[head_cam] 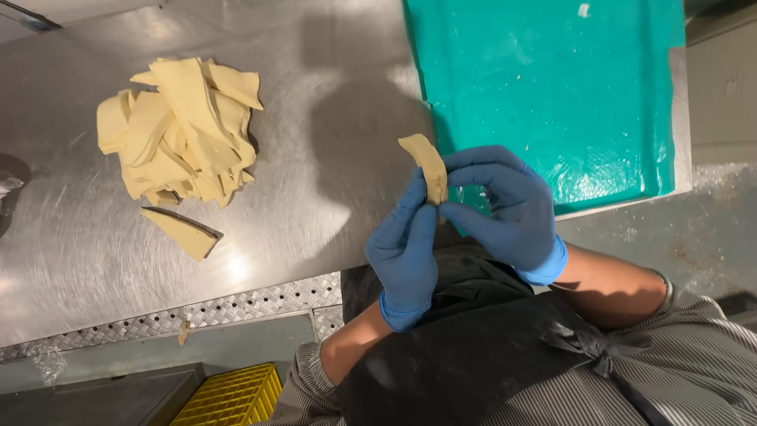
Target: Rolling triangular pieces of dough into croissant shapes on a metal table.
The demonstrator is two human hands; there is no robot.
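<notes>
Blue-gloved left hand (404, 252) and right hand (505, 209) pinching single pale dough strip (426, 164) upright between fingertips, over steel table (315, 118) edge. Heap of cut strips (181, 130) waiting well left of hands; one loose piece (183, 230) beside heap. Green board (552, 87) just beyond right hand, bare of shaped pieces.

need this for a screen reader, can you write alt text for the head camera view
Two blue-gloved hands, left hand and right hand, pinch a small pale dough strip between them above the edge of a steel table. A pile of dough scraps lies on the table, and a teal cutting board lies beyond the hands.
</notes>
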